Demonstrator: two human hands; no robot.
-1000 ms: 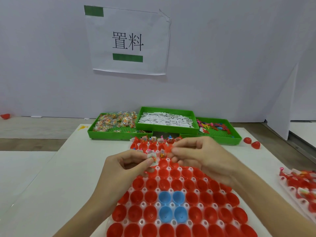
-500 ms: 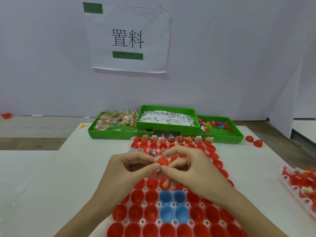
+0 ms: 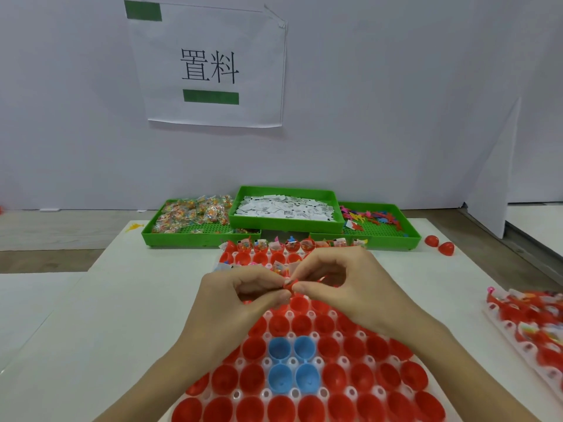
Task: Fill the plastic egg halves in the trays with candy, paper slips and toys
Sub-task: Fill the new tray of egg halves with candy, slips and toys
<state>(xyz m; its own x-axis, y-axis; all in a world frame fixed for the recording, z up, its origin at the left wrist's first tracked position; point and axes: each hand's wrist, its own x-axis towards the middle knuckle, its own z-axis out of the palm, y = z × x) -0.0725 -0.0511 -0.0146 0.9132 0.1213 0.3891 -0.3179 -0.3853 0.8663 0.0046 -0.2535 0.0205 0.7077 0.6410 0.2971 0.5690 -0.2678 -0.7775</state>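
A clear tray (image 3: 268,315) of red and a few blue egg halves (image 3: 291,365) lies in front of me. Its far rows hold candy, slips and toys; the near cups look hollow. My left hand (image 3: 240,300) and my right hand (image 3: 347,284) meet above the tray's middle, both pinching a small red toy (image 3: 291,284) between thumb and fingertips. Behind the tray stand three green bins: candy (image 3: 195,213), paper slips (image 3: 283,208) and small toys (image 3: 374,219).
A second tray of filled red egg halves (image 3: 530,318) lies at the right edge of the white table. Two loose red egg halves (image 3: 440,243) sit right of the toy bin. A paper sign (image 3: 210,65) hangs on the white wall behind.
My hands came together over the tray, drew slightly nearer to me, and now both pinch the small red toy; a second ago my left hand held a paper slip.
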